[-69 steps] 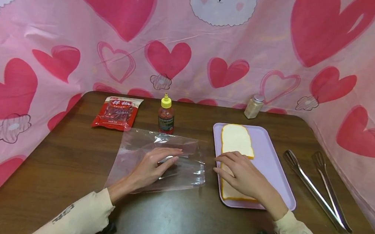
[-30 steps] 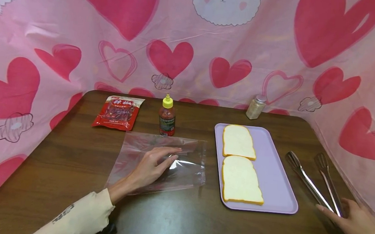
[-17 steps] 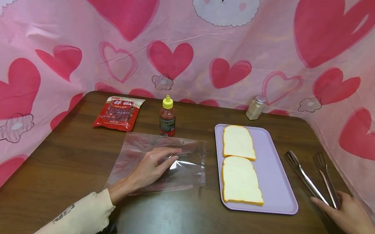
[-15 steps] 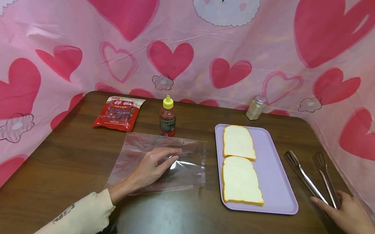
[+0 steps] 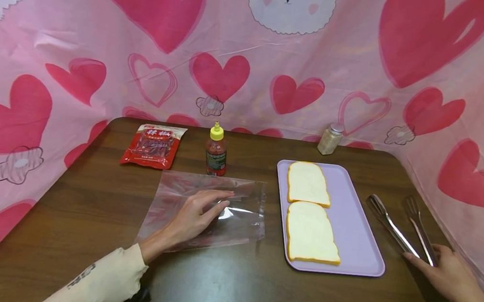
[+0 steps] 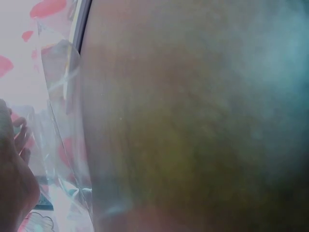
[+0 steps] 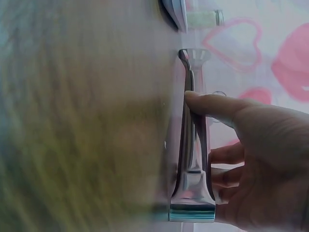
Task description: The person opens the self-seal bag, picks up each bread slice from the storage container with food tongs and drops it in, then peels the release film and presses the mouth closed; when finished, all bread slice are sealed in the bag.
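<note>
My left hand (image 5: 195, 216) rests over a clear plastic bag (image 5: 241, 225) with its fingers loosely bent, pinching nothing. In the left wrist view a part of the hand (image 6: 17, 183) shows beside the raised edge of the bag (image 6: 63, 111). At the far right, my right hand (image 5: 451, 275) holds metal tongs (image 5: 398, 235) around their two arms, thumb on one side and fingers on the other. The right wrist view shows the thumb pressed on one arm of the tongs (image 7: 193, 191). Two white bread slices (image 5: 308, 183) with orange crusts lie end to end on a lilac tray (image 5: 351, 213).
A red packet of dried chillies (image 5: 153, 145) lies at the back left. Beside it stands a red sauce bottle (image 5: 216, 156) with a yellow nozzle cap. A small glass shaker (image 5: 330, 139) stands behind the tray. Pink heart-patterned cloth (image 5: 256, 42) encloses the dark table (image 5: 230, 289).
My right hand has left the lower bread slice, moved right to the tongs and taken hold of them. It has shifted slightly forward along them. The left hand stays over the bag.
</note>
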Demonstrator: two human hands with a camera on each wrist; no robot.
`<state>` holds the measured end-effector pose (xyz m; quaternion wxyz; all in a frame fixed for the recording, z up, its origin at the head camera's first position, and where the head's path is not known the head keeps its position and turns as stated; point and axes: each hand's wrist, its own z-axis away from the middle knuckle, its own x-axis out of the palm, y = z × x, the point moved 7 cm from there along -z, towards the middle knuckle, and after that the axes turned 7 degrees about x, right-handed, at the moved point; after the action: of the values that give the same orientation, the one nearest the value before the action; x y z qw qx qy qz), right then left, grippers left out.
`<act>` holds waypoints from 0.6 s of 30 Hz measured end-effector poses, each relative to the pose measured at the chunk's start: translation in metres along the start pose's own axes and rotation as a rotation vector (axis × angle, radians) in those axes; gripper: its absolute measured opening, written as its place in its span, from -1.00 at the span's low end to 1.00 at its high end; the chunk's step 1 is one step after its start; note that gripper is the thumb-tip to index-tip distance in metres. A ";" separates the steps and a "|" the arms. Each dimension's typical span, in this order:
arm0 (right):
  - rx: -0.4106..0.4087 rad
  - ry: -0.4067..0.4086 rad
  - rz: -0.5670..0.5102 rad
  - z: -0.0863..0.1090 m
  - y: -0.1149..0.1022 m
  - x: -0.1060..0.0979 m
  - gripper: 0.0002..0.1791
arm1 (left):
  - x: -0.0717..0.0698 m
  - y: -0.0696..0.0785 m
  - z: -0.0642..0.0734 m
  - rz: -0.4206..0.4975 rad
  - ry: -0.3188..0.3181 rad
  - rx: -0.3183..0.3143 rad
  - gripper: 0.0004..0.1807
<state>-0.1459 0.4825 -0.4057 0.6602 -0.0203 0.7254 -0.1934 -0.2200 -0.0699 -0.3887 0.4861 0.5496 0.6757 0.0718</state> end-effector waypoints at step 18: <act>0.026 -0.138 -0.032 0.006 0.019 -0.010 -0.10 | -0.002 0.001 0.001 -0.048 0.011 0.022 -0.71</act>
<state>-0.1351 0.5014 -0.4025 0.7058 -0.0366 0.6751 -0.2118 -0.2192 -0.0714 -0.3874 0.4779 0.5381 0.6921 0.0556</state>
